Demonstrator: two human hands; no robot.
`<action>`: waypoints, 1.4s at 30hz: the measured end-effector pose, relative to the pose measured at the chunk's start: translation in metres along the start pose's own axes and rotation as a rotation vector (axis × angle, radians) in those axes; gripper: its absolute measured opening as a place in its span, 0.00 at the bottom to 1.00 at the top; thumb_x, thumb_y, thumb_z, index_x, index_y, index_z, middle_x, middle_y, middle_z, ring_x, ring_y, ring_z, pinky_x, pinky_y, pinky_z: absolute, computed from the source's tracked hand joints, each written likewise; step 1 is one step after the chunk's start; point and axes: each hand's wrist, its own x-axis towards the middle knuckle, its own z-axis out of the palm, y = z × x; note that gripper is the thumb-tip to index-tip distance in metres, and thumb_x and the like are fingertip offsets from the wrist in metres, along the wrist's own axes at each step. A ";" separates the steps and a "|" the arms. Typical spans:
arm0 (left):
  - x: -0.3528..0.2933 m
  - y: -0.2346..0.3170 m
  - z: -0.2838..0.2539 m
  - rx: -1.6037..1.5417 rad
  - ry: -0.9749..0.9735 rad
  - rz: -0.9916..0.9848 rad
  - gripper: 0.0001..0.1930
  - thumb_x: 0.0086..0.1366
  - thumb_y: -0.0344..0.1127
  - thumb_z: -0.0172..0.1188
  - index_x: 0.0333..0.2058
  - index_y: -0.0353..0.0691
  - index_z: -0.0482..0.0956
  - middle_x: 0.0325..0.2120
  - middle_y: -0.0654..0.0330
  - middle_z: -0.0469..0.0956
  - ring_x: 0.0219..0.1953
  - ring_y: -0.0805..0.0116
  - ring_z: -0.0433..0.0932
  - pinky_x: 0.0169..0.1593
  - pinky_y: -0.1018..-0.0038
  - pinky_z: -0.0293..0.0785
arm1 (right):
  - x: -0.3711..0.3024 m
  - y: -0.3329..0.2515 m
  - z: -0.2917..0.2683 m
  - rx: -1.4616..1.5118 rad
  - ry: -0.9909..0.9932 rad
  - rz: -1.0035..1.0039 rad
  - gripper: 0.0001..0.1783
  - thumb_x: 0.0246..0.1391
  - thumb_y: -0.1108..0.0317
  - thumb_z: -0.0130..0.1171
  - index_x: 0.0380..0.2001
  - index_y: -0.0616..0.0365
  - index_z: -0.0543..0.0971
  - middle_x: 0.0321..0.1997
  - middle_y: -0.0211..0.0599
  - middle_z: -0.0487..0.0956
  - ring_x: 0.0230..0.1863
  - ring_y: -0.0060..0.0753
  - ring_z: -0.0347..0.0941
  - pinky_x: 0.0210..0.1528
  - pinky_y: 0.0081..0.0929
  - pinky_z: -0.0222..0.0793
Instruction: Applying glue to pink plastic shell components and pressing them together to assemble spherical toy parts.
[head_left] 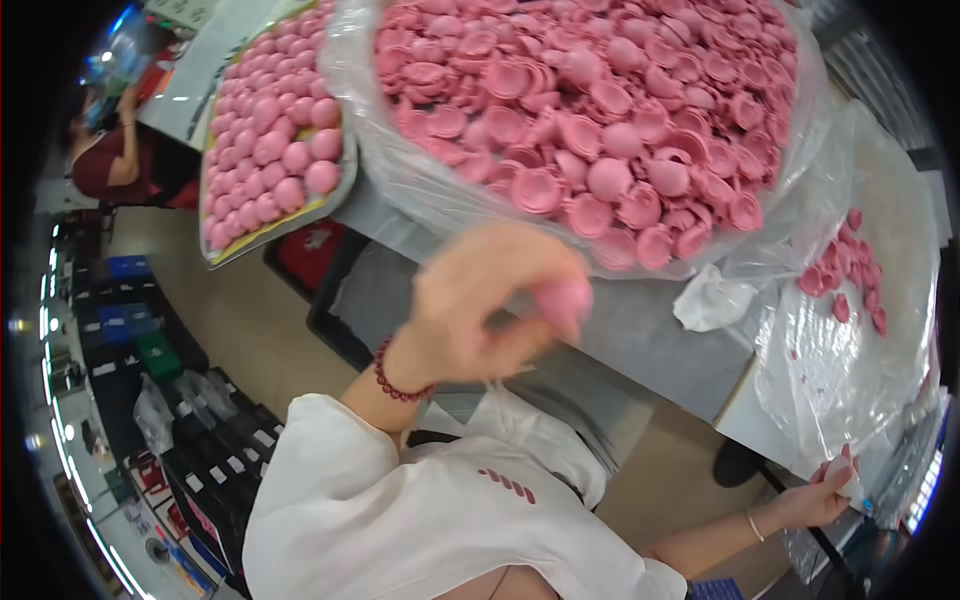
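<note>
My left hand point(475, 300), with a beaded bracelet at its wrist, is blurred in front of the table edge. Its curled fingers grip a rounded pink piece point(565, 304); whether that is a full ball or a half shell I cannot tell. Beyond it, a heap of pink half shells and balls point(600, 120) lies on a clear plastic sheet point(410, 170). Far to the right, my right hand point(825, 495) is closed around a small white thing that I cannot make out, beside another plastic sheet point(820, 385) bearing scattered pink pieces point(850, 262).
A tray point(349, 178) full of pink balls stands at the left of the table. Crumpled white tissue point(712, 298) lies near the front edge. Dark bins point(320, 320) are below the table, and black boxes point(215, 460) stand at left. Another person point(112, 160) works far left.
</note>
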 end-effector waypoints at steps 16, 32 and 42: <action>0.030 -0.038 -0.078 0.746 0.171 -0.244 0.09 0.47 0.33 0.58 0.30 0.40 0.76 0.26 0.61 0.75 0.30 0.68 0.69 0.37 0.77 0.63 | -0.051 -0.035 0.034 0.455 -0.386 -0.031 0.27 0.51 0.53 0.46 0.40 0.70 0.65 0.30 0.40 0.71 0.24 0.18 0.60 0.20 0.11 0.49; 0.027 0.026 0.013 -0.164 -0.182 -0.118 0.12 0.42 0.28 0.63 0.27 0.36 0.72 0.31 0.56 0.75 0.29 0.67 0.74 0.35 0.74 0.69 | -0.102 -0.083 0.034 0.859 -0.643 0.311 0.36 0.37 0.35 0.49 0.33 0.61 0.63 0.22 0.41 0.70 0.16 0.23 0.61 0.12 0.14 0.54; -0.009 0.044 0.074 -1.104 -0.278 -0.554 0.26 0.36 0.23 0.67 0.37 0.32 0.66 0.36 0.50 0.67 0.33 0.69 0.72 0.37 0.76 0.71 | -0.123 -0.108 0.062 0.975 -0.840 0.443 0.30 0.43 0.43 0.50 0.34 0.62 0.60 0.09 0.35 0.66 0.09 0.23 0.60 0.12 0.13 0.54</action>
